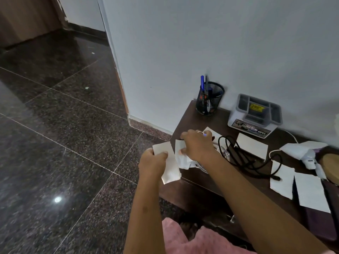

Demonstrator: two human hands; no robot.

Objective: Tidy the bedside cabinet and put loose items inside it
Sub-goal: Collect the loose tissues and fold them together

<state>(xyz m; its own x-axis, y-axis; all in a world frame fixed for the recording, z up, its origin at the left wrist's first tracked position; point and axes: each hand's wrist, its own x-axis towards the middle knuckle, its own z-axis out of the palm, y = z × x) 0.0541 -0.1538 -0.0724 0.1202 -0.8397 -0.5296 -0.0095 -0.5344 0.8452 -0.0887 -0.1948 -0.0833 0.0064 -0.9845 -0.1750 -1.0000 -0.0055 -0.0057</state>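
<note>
- Left hand [153, 162]: fingers and thumb pinch a flat white paper [170, 165], held at the cabinet's [192, 121] left corner, partly past its edge.
- Right hand [198, 145]: fingers curled round a crumpled slip [180, 156], just beside the paper, over the cabinet top.
- Near the right wrist: a black cable [238, 154] in loops, touching a white card [252, 146].
- Farther right: loose white sheets [311, 191] lying flat.
- By the wall: a mesh pen cup [210, 99] and a grey tray [256, 110].

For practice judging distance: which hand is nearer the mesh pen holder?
Right. The right hand is over the cabinet, in front of the pen holder; the left hand holds paper off its edge, farther.
</note>
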